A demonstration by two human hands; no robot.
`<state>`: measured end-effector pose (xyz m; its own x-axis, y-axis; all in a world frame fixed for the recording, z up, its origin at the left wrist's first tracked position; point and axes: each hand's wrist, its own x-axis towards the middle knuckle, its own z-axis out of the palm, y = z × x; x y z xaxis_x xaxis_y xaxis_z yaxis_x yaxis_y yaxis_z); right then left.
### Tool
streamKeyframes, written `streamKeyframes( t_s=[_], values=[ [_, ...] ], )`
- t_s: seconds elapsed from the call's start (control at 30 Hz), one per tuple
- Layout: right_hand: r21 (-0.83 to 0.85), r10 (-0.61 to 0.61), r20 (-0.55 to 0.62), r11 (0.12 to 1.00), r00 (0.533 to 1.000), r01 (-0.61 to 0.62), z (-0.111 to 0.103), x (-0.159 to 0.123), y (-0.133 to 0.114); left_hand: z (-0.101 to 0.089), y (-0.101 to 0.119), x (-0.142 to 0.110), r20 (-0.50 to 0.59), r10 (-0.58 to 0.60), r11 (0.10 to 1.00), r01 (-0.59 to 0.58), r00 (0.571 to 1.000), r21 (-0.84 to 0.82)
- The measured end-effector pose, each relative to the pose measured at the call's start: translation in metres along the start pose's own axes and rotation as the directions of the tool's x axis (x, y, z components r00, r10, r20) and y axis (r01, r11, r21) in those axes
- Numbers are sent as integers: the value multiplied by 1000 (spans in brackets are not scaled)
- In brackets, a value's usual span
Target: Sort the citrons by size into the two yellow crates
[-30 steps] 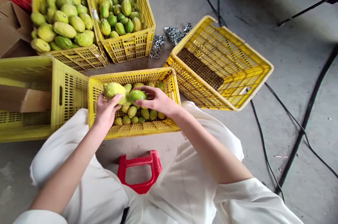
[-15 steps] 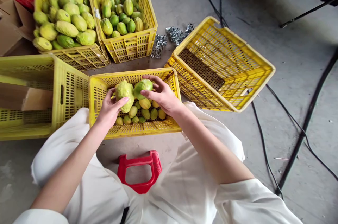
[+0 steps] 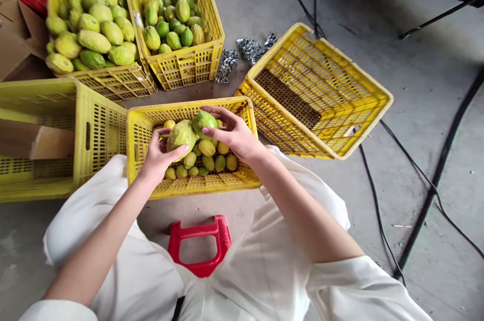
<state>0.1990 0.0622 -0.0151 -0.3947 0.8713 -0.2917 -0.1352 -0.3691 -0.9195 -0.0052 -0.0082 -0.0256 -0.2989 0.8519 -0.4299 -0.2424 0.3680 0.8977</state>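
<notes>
In my left hand is a large, lumpy yellow-green fruit, citron-like, with the thumb along its lower side. A smaller, smoother green fruit is gripped by my right hand, thumb in front and fingers over its far side. The two fruits meet or overlap in view; whether they touch I cannot tell. Both hands are above a yellow plastic crate in front of my knees. Small yellow and green fruits lie on the crate's bottom, partly hidden by the hands.
Two yellow crates at the back left hold large yellow-green fruits and greener fruits. A tilted yellow crate stands right, another crate with cardboard left. A red plastic stool sits between my legs. Black cables cross the floor.
My left hand has turned the large fruit, so it now leans toward the upper right, closer to the green fruit. The green fruit has turned slightly in my right hand.
</notes>
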Motion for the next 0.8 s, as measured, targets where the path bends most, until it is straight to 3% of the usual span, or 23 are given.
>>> streamKeyframes(
  t_s=[0.2,0.33,0.43,0.67,0.8],
  values=[
    [-93,-35,-133,995,990,23,-2,1,2,-8,4,3,38,134,976,-138,990,170],
    [-136,-80,-96,988,992,66,-3,0,-5,-8,13,2,99,223,936,-241,970,256],
    [-133,-109,-56,986,992,100,-4,1,-8,-5,16,-1,125,224,929,-250,967,272],
    [-113,-121,-8,986,993,119,-9,1,-9,-4,5,-1,-65,264,955,-251,962,157],
    [-116,-100,4,988,995,100,-10,1,-11,1,7,0,-109,186,981,-191,977,-37]
  ],
)
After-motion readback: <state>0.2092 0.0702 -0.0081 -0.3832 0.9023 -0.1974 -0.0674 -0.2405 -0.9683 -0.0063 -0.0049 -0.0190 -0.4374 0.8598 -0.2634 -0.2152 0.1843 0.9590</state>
